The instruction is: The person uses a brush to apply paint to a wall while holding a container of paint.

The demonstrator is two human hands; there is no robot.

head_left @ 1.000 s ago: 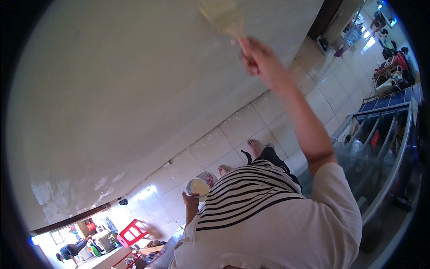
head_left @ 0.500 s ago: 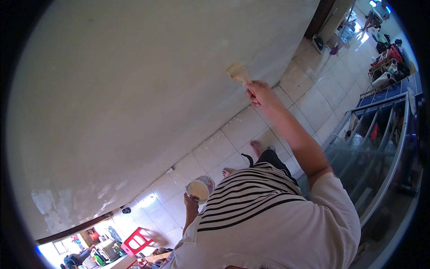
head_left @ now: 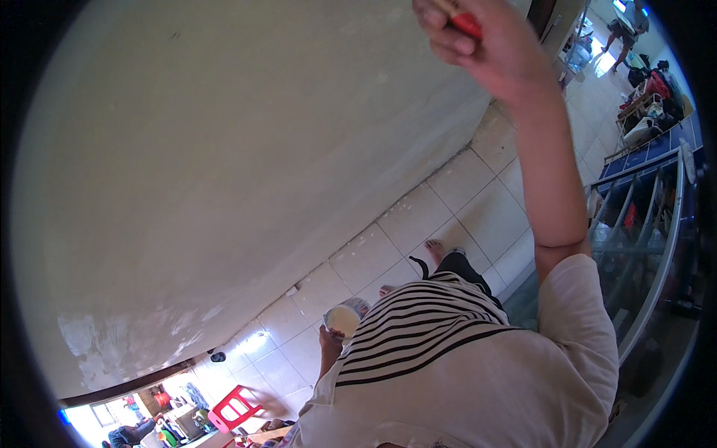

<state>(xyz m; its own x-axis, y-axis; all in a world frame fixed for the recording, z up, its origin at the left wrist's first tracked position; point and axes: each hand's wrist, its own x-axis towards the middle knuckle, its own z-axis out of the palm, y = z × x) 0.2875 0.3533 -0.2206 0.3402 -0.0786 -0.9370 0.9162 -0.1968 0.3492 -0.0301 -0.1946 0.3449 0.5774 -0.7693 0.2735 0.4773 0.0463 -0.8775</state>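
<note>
Red tipped the pale, apparently wooden handle [head_left: 468,26] in our right grip [head_left: 497,52], whose fingers curled closed around it near the upper edge; its far end lay out of view. We judged it light and stiff, best held around the shaft, just as those fingers held it. Low beside our striped shirt [head_left: 418,313], our left grip [head_left: 331,337] hooked closed over the rim of a small bucket [head_left: 360,305] with a pale substance [head_left: 342,321] inside. We took that for the heavier load, liable to slop and slippery if smeared, so the rim seemed the place to hold it. Beyond rose a broad pale wall [head_left: 224,149], with floor tiles [head_left: 418,216] along its foot. Glass casework [head_left: 635,246] crowded our right side, limiting elbow room, and a red stool [head_left: 235,408] stood past the bucket, farther left.
</note>
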